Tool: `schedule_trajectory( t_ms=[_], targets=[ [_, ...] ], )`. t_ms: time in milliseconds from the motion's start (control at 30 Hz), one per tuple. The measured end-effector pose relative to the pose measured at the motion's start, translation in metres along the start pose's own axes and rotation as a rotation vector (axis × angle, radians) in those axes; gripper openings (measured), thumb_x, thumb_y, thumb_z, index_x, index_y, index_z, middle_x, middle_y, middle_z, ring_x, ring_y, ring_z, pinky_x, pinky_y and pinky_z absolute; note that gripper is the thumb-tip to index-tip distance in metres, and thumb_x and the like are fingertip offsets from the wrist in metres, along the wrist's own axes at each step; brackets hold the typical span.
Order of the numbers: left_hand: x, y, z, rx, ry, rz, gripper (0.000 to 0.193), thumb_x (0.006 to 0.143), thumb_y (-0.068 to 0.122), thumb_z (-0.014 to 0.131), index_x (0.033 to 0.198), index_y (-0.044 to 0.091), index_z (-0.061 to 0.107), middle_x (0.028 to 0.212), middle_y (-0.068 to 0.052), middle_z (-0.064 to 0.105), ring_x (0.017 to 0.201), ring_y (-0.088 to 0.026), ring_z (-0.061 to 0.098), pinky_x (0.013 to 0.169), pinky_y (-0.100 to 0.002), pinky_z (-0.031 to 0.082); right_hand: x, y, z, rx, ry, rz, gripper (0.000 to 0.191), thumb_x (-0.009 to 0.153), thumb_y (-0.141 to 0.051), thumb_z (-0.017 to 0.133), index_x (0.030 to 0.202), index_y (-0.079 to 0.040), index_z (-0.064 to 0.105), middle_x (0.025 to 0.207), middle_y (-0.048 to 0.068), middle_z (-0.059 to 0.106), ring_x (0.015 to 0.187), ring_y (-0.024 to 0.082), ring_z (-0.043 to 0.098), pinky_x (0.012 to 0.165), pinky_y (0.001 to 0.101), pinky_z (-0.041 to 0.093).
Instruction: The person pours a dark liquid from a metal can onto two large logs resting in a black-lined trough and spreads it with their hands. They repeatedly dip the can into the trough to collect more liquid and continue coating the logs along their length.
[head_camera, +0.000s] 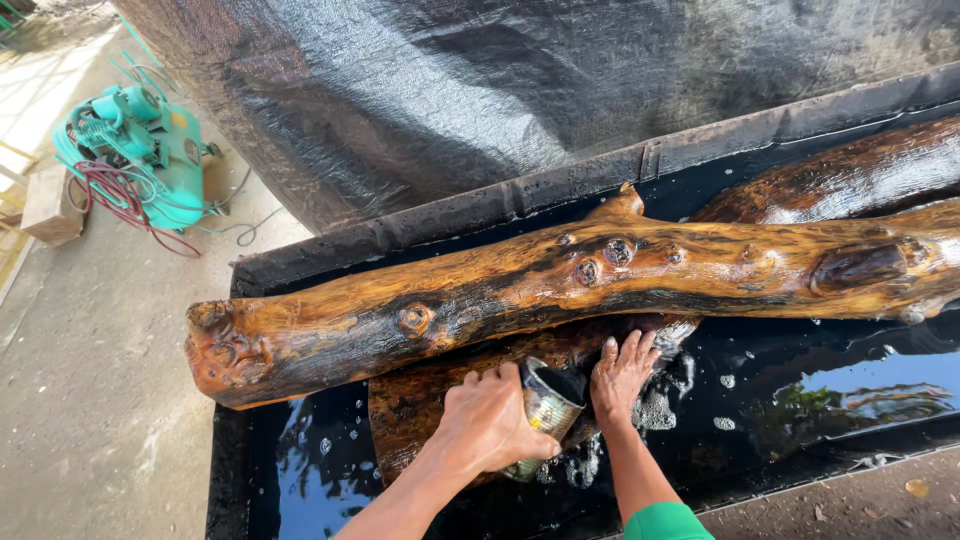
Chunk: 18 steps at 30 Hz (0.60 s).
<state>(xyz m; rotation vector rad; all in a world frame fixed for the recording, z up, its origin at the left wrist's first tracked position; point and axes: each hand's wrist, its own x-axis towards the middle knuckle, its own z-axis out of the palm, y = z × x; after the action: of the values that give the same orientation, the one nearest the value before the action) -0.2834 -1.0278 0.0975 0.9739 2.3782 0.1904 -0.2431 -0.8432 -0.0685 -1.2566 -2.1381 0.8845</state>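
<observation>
A long, knotty, wet brown log (520, 285) lies across a black-lined trough (420, 220) filled with dark liquid. Under it rests a flatter slab of wood (410, 405). My left hand (488, 420) grips a dented metal can (548, 408), tilted over the slab beneath the log. Just right of the can, my right hand (622, 372) presses flat with fingers spread on the wet wood under the log. Foam and bubbles (655, 405) float beside that hand.
Black plastic sheeting (520, 80) hangs behind the trough. A second wet log (850, 175) lies at the back right. A teal compressor-like machine with red and green hoses (140, 145) stands on the concrete floor at the left, next to a wooden block (52, 205).
</observation>
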Motion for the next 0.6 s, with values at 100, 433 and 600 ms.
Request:
schedule_trajectory(
  t_ms=[100,433,600],
  targets=[
    [0.021,0.011,-0.006,0.051,-0.037,0.010,0.097,0.062,0.054,0.086,0.124,-0.013,0.054,0.099,-0.024,0.069,0.095,-0.037,0.066,0.079,-0.043,0.057,0.009,-0.004,-0.011,-0.040,-0.043,-0.040,0.074,0.104,-0.051,0.039,0.160,-0.003,0.030,0.170,0.023,0.014,0.154,0.049,0.010,0.121,0.0616,0.016],
    [0.068,0.039,-0.022,0.099,-0.005,0.085,0.055,0.061,0.056,0.080,0.072,0.003,0.070,0.061,-0.002,0.063,0.051,-0.017,0.056,0.046,-0.033,0.046,0.026,0.002,-0.031,-0.505,-0.147,-0.301,0.056,0.101,-0.027,0.050,0.156,-0.020,0.043,0.173,0.017,0.022,0.161,0.042,0.014,0.134,0.0458,0.017],
    [0.064,0.038,-0.033,0.162,-0.018,0.087,0.061,0.065,0.062,0.078,0.073,0.002,0.069,0.061,-0.004,0.062,0.051,-0.016,0.058,0.046,-0.031,0.048,0.019,0.002,-0.034,-0.581,-0.334,-0.281,0.044,0.105,-0.030,0.049,0.148,-0.021,0.052,0.172,0.015,0.024,0.162,0.041,0.014,0.136,0.0460,0.016]
  ],
)
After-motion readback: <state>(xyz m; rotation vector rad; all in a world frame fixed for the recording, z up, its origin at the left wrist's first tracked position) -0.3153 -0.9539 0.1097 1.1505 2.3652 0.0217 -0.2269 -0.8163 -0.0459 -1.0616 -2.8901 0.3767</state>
